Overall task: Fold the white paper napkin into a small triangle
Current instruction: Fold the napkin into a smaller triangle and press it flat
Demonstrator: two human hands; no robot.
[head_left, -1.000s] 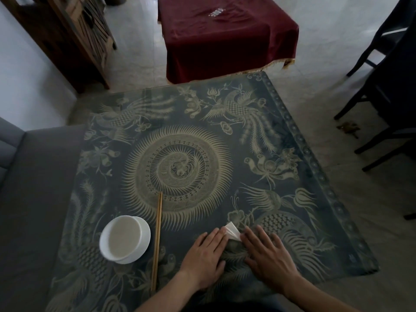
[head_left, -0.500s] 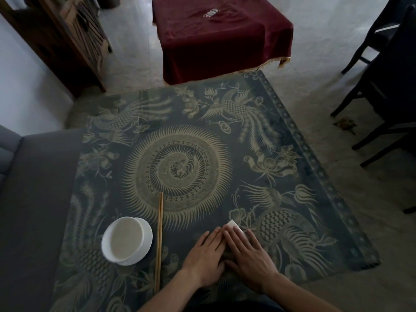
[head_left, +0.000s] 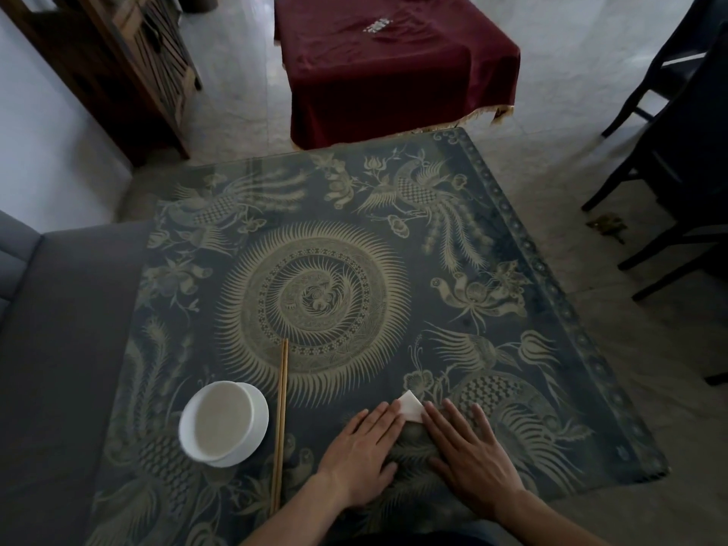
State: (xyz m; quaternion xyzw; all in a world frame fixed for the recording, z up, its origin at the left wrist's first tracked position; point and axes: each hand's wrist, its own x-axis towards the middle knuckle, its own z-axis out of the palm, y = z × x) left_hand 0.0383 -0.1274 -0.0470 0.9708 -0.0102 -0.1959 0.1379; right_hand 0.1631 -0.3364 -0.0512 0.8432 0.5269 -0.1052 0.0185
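Between my two hands, the white paper napkin [head_left: 411, 406] lay on the patterned table [head_left: 512, 269] as a small folded shape, its pointed corner poking out beyond my fingertips. My left hand [head_left: 364, 453] was spread flat, palm down, fingers straight and together, their tips resting on the napkin's left edge; it gripped nothing. My right hand [head_left: 468, 455] was likewise flat and open, fingers slightly fanned, the index tip touching the napkin's right edge, closed around nothing. How much of the napkin lay under the fingers I could not tell.

Half a second before, my right hand had lain over the fingers of the left and covered nearly all of the paper, leaving only a sliver of white visible. By this moment it had slid off to the right, the two hands stood apart with dark table showing between the palms, and more of the white fold was exposed.

Left of my left hand, a pair of chopsticks [head_left: 281, 423] lay pointing away from me, and just beyond them sat a white bowl [head_left: 220, 421] on a saucer; both had stayed put.
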